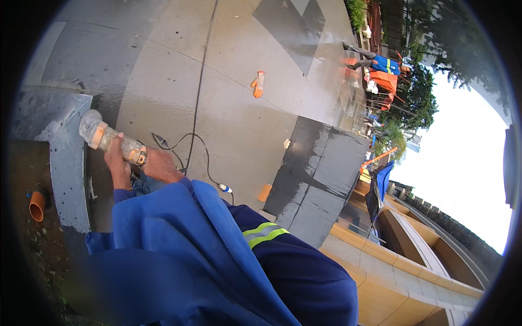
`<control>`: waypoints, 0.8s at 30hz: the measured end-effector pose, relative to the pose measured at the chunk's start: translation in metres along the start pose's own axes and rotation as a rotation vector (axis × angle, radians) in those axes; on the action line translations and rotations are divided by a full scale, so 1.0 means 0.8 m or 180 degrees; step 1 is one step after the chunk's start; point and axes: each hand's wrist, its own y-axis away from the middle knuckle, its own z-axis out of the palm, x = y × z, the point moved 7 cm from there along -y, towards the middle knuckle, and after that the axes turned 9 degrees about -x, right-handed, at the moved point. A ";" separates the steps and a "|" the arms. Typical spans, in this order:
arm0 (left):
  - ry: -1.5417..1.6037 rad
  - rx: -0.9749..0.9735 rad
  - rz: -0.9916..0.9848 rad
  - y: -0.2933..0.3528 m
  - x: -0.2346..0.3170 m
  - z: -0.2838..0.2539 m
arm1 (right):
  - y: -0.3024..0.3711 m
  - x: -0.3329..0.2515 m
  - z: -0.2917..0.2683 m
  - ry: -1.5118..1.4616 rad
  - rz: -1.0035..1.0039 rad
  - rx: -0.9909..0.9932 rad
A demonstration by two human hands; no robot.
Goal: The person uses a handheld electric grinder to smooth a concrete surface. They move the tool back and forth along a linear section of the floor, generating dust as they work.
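Both of my hands grip a dust-caked angle grinder (130,150) with an orange band near its head. My left hand (117,164) wraps its body toward the head, and my right hand (161,165) closes round its rear part. The grinder's cloudy, rounded front end (90,123) is beside the edge of a grey stone slab (68,146); whether it touches the stone I cannot tell. Blue sleeves cover both forearms. Part of a power cord (208,157) shows behind my right hand, with a blue-and-white connector (224,188) along it.
A long black cable (201,70) crosses the wet paving. An orange-and-white glove (258,85) and an orange block (265,192) lie on it. An orange pipe (37,205) sticks out of soil beside the slab. Farther off are a worker (385,64) in blue and a blue canopy (380,185).
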 end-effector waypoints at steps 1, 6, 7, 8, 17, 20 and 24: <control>0.0063 -0.0081 0.0059 0.002 0.008 0.024 | -0.004 0.001 -0.007 0.0029 0.0014 0.0065; 0.0108 0.0009 0.0351 -0.008 0.043 0.027 | -0.012 -0.044 -0.016 0.0164 0.0087 0.0006; 0.0169 -0.0047 0.0392 0.003 0.059 0.022 | -0.011 -0.056 -0.010 0.0224 -0.0011 -0.0045; 0.0155 -0.0150 0.0257 0.005 0.053 0.032 | -0.012 -0.043 -0.015 0.0299 -0.0026 -0.0001; -0.0105 -0.0010 0.0442 0.024 0.035 0.022 | 0.005 -0.020 0.005 0.0046 -0.0157 -0.0028; -0.0160 -0.0086 0.0270 0.000 0.052 0.032 | -0.008 -0.042 -0.009 -0.0199 -0.0128 0.0002; 0.0132 -0.0002 0.0304 0.019 0.059 0.008 | -0.006 -0.048 0.004 0.0214 -0.0310 0.0039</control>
